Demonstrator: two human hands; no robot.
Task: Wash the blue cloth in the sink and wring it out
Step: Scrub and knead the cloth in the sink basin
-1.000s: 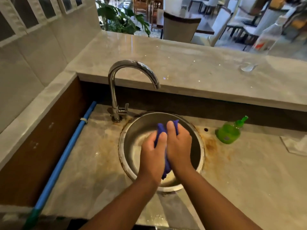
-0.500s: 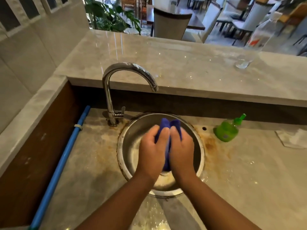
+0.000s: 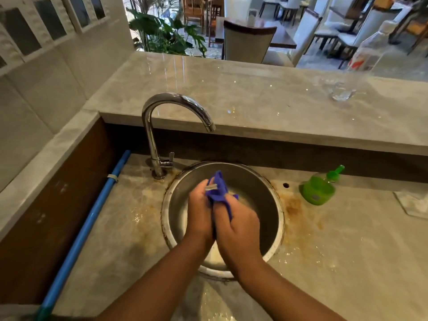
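Cloth first: the bunched blue cloth sits pressed between your two hands above the bowl of the round stainless steel sink, its folds poking out past your fingertips toward the far rim. Your left hand is closed on the cloth from the left, and your right hand is curled around it from the right, the two hands touching. Behind the sink's far left rim stands the curved chrome tap, its spout over the bowl. Near the counter's back edge, right of the sink, lies a green plastic bottle on the stained, wet marble counter.
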